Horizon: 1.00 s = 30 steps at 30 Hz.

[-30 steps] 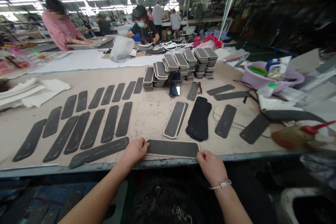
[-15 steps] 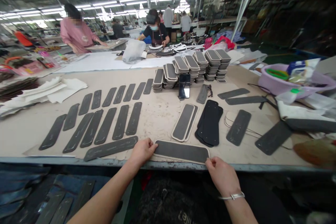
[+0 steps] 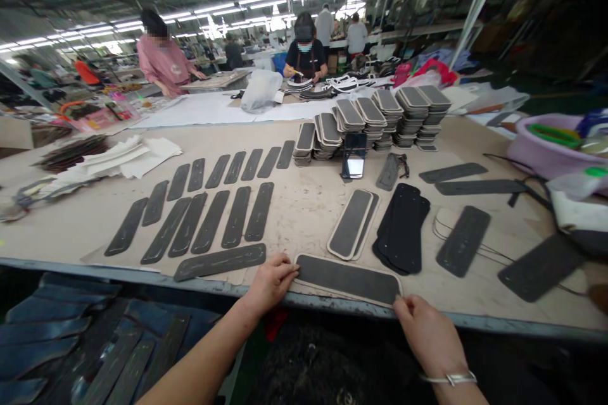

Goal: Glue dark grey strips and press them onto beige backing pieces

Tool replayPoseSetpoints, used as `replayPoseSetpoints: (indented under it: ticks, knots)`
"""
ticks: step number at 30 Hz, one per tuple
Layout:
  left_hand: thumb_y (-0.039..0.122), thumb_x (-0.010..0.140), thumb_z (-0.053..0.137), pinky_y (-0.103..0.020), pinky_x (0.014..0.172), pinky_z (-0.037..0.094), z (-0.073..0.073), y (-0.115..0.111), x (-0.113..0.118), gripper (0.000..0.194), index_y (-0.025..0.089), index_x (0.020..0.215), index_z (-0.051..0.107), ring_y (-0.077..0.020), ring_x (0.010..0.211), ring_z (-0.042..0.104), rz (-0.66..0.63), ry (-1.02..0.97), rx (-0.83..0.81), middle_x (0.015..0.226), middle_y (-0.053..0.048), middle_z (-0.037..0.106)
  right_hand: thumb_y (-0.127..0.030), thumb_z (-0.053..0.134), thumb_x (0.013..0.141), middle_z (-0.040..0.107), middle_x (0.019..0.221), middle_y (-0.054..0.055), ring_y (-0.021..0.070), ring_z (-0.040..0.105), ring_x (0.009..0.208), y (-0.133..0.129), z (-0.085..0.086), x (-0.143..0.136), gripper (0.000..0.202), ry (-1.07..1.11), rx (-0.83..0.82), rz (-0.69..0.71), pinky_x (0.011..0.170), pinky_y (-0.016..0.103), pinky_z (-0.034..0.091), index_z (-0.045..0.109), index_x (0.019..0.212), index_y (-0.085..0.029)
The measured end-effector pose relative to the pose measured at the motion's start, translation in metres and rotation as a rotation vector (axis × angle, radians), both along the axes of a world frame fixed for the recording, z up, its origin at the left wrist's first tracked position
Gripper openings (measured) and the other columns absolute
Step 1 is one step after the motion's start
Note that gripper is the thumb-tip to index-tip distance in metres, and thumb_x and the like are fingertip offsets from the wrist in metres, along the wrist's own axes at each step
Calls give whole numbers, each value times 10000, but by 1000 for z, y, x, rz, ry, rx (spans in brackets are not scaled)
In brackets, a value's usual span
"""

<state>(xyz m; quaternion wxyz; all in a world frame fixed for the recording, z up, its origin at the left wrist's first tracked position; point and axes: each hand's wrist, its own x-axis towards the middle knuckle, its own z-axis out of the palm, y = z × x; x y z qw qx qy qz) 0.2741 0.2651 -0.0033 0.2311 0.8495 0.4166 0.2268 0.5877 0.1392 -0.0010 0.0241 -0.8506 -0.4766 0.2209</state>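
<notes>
- Head view: the pale-bordered gray panel lies on the counter, along its near edge, directly between the two hands.
- Its long axis runs left to right, nearly in line with that edge, its right end slanting somewhat closer to the wearer.
- The left hand pinches the panel's left end between thumb and fingers; the right hand pinches its near right corner.
- Neither is nearer: each is at its own end, the right sitting a little closer to the body.
- Whether the panel is raised at all off the surface is hard to tell from this angle.
- Just left of the left hand, a glossy gray strip lies at a slant.
- Beyond the panel, on the far side from the wearer, rest two overlapping bordered panels and, to their right, fanned black panels.
</notes>
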Motion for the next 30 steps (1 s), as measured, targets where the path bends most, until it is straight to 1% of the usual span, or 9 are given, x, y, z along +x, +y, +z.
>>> replayPoseSetpoints:
  ticks: [4, 9, 13, 15, 21, 24, 27, 29, 30]
  knots:
    - [348, 952, 459, -252, 817, 501, -6, 2, -1, 311, 215, 994, 737, -165, 891, 616, -12, 28, 19, 941, -81, 637, -315, 408, 977, 675, 761, 66, 224, 646, 736, 3, 8, -7, 286, -47, 27, -28, 621, 289, 338, 590, 786, -204]
    - [345, 951, 468, -255, 829, 513, -14, 4, -2, 303, 206, 1003, 733, -172, 921, 628, -29, 19, 82, 970, -92, 644, -298, 422, 973, 670, 737, 55, 203, 643, 728, 5, 10, -11, 276, -82, 39, -62, 605, 275, 327, 574, 765, -200]
    - [287, 949, 481, -292, 934, 505, -13, 1, 0, 266, 191, 1009, 722, -191, 1027, 634, -47, -7, 153, 1110, -106, 654, -289, 417, 970, 671, 747, 58, 209, 639, 737, 5, 10, -10, 264, -79, 39, -52, 611, 276, 326, 560, 767, -201]
    - [255, 945, 489, -307, 976, 494, -12, -1, 1, 246, 192, 1007, 718, -193, 1054, 636, -61, -21, 173, 1142, -99, 664, -279, 410, 967, 669, 755, 64, 213, 637, 736, 5, 9, -9, 255, -78, 39, -42, 610, 279, 322, 552, 770, -199]
    - [203, 931, 506, -316, 980, 502, -10, -2, 3, 216, 189, 1003, 709, -189, 1044, 646, -73, -27, 200, 1119, -94, 688, -321, 406, 961, 643, 701, 48, 213, 624, 698, 6, 8, -7, 276, -69, 39, -21, 592, 282, 316, 539, 744, -214]
    - [191, 939, 479, -325, 985, 499, -8, -5, 3, 234, 191, 1032, 694, -189, 1068, 632, -82, 9, 199, 1139, -98, 678, -311, 444, 940, 622, 668, 38, 208, 612, 648, 3, 7, -5, 238, -68, 47, 11, 578, 282, 320, 553, 750, -217]
    - [183, 940, 460, -332, 961, 514, -7, -7, 3, 243, 194, 1039, 681, -190, 1054, 632, -76, 54, 195, 1142, -94, 675, -323, 472, 922, 604, 635, 40, 193, 571, 553, -7, 0, 7, 248, -107, 100, 78, 533, 286, 318, 586, 726, -221]
    - [175, 933, 459, -340, 936, 529, -7, -8, 5, 234, 187, 1016, 677, -193, 1024, 640, -69, 69, 212, 1124, -95, 678, -363, 465, 925, 587, 606, 45, 183, 520, 478, -14, -6, 18, 299, -157, 191, 110, 491, 292, 313, 609, 704, -222]
    - [168, 928, 458, -345, 923, 535, -7, -8, 5, 229, 183, 1001, 674, -196, 1010, 643, -70, 71, 227, 1113, -96, 680, -378, 452, 933, 577, 593, 46, 179, 499, 455, -17, -7, 22, 324, -187, 264, 115, 478, 293, 321, 618, 704, -218]
